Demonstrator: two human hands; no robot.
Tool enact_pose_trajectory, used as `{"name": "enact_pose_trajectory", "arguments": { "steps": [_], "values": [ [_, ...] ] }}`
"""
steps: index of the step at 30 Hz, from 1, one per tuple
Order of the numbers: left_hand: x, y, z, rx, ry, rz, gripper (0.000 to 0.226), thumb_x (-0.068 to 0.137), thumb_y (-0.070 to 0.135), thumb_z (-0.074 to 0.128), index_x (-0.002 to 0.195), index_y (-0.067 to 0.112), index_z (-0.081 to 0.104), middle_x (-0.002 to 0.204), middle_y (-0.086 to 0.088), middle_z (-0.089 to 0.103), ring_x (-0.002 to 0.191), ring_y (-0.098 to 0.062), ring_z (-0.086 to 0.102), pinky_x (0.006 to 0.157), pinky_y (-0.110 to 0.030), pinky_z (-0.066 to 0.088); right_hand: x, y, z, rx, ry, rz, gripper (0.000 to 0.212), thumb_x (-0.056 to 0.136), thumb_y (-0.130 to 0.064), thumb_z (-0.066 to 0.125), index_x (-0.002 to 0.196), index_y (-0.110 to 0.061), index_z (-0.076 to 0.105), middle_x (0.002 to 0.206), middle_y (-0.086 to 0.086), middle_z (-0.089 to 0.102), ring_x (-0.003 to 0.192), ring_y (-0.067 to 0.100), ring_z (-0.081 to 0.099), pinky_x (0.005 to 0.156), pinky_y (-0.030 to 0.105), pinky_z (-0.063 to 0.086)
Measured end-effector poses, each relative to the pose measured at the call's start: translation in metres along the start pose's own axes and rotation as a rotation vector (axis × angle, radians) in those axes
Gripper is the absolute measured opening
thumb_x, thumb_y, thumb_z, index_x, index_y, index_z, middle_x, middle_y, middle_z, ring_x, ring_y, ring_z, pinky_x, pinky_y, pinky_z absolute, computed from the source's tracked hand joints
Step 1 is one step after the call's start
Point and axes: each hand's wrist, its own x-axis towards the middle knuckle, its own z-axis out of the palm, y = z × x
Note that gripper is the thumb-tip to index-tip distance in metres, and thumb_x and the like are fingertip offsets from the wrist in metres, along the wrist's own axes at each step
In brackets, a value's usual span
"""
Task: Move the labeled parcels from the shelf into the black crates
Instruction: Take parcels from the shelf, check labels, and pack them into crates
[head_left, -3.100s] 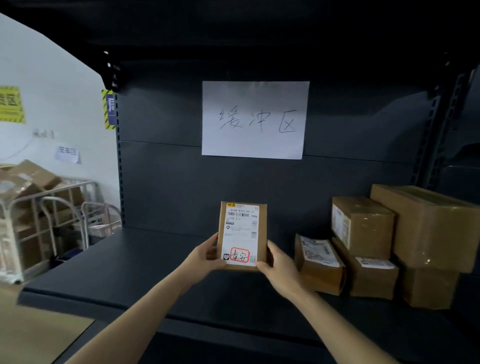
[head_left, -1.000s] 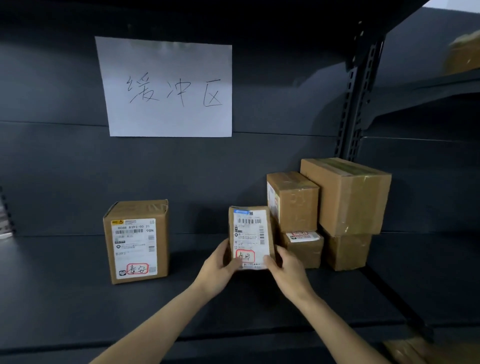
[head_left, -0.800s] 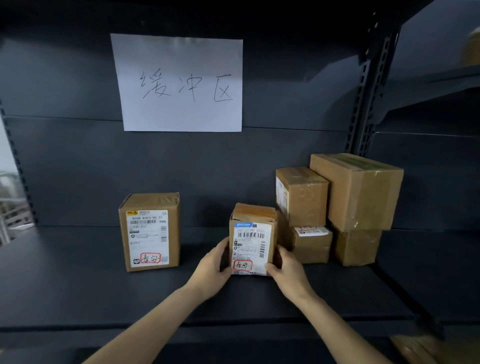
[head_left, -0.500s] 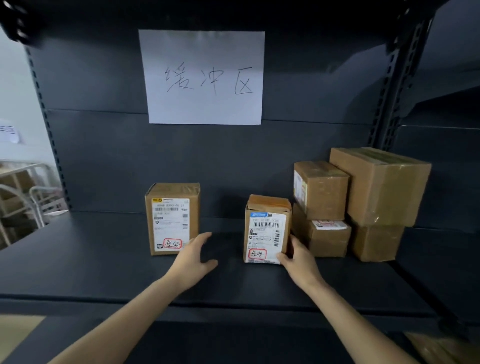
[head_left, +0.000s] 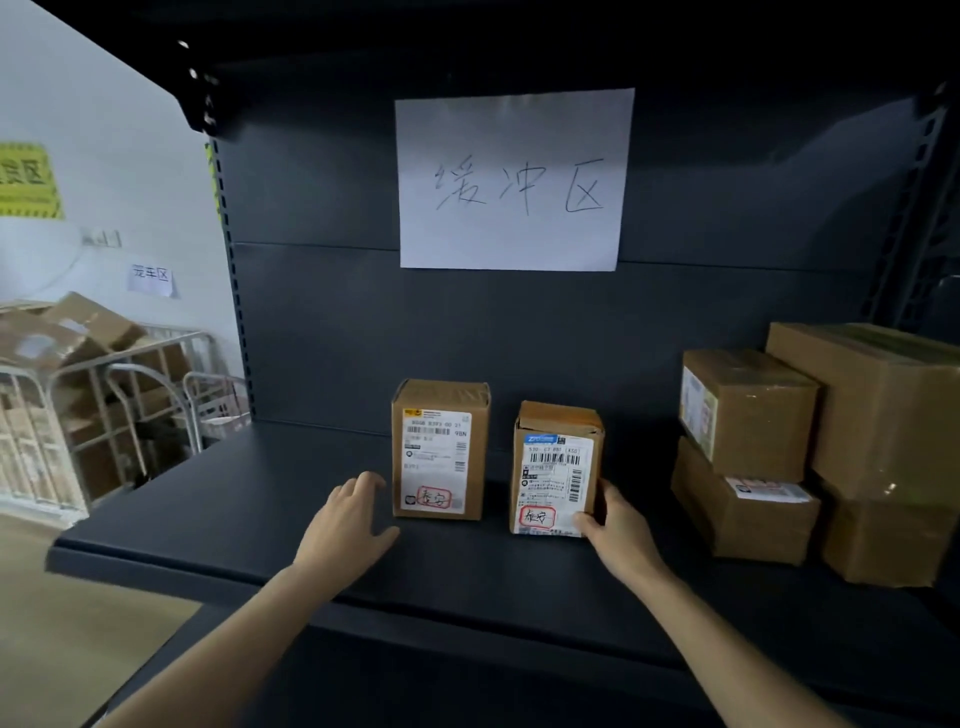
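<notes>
Two small labeled cardboard parcels stand upright side by side on the dark shelf (head_left: 260, 525). The left parcel (head_left: 441, 449) has a white label with a red-circled mark. My left hand (head_left: 348, 525) hovers open just left of its lower corner, fingers spread. The right parcel (head_left: 557, 470) also shows a barcode label with a red-circled mark. My right hand (head_left: 615, 525) holds its lower right corner, thumb on the front and fingers along the side. No black crate is in view.
A stack of several larger brown boxes (head_left: 810, 441) fills the shelf's right end. A white handwritten paper sign (head_left: 511, 179) hangs on the back panel. Left of the shelf stands a metal cage cart (head_left: 104, 410) piled with cardboard boxes.
Both hands set the second parcel down on the shelf. My left hand then let go and moved left to beside the first parcel; my right hand stays on the second.
</notes>
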Motion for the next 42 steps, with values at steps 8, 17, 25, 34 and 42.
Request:
{"name": "enact_pose_trajectory", "arguments": {
  "steps": [8,17,25,34,42],
  "values": [
    [0.031,-0.019,-0.006,0.336,-0.045,0.072,0.083,0.08,0.052,0.061,0.145,0.017,0.023,0.145,-0.001,0.037,0.138,-0.021,0.028,0.112,-0.032,0.026,0.015,-0.005,0.013,-0.006,-0.025,-0.003,0.049,0.089,-0.011,0.057,0.135,-0.013,0.041,0.132,0.006,0.054,0.122,0.02,0.05,0.091,0.021,0.035],
    [0.061,-0.016,0.004,0.317,-0.201,0.183,0.079,0.078,0.058,0.06,0.141,0.022,0.028,0.146,0.003,0.036,0.14,-0.02,0.023,0.114,-0.034,0.022,0.024,-0.006,0.018,0.038,-0.093,0.003,0.061,0.087,-0.013,0.061,0.141,-0.018,0.032,0.133,0.0,0.054,0.123,0.014,0.048,0.093,0.02,0.034],
    [0.056,-0.003,0.013,0.154,-0.196,0.173,0.069,0.081,0.045,0.063,0.138,0.023,0.031,0.139,0.005,0.045,0.137,-0.017,0.029,0.113,-0.033,0.022,0.022,-0.007,0.022,0.038,-0.064,0.023,0.058,0.087,-0.01,0.061,0.138,-0.014,0.035,0.132,0.004,0.055,0.122,0.017,0.05,0.094,0.022,0.036],
    [0.036,0.013,-0.012,0.0,-0.116,0.174,0.067,0.078,0.042,0.067,0.135,0.027,0.035,0.132,0.008,0.051,0.13,-0.017,0.037,0.109,-0.035,0.028,0.003,-0.019,-0.001,0.062,-0.019,-0.07,0.051,0.088,-0.01,0.059,0.135,-0.014,0.038,0.131,0.003,0.055,0.12,0.015,0.05,0.088,0.018,0.034],
    [-0.001,0.026,-0.034,-0.18,-0.063,0.148,0.068,0.073,0.039,0.069,0.132,0.03,0.037,0.124,0.008,0.053,0.116,-0.014,0.047,0.101,-0.038,0.043,-0.025,-0.027,-0.017,0.126,-0.025,-0.157,0.048,0.09,-0.015,0.057,0.134,-0.019,0.04,0.13,-0.003,0.054,0.108,-0.001,0.046,0.073,0.0,0.039]
  ]
}}
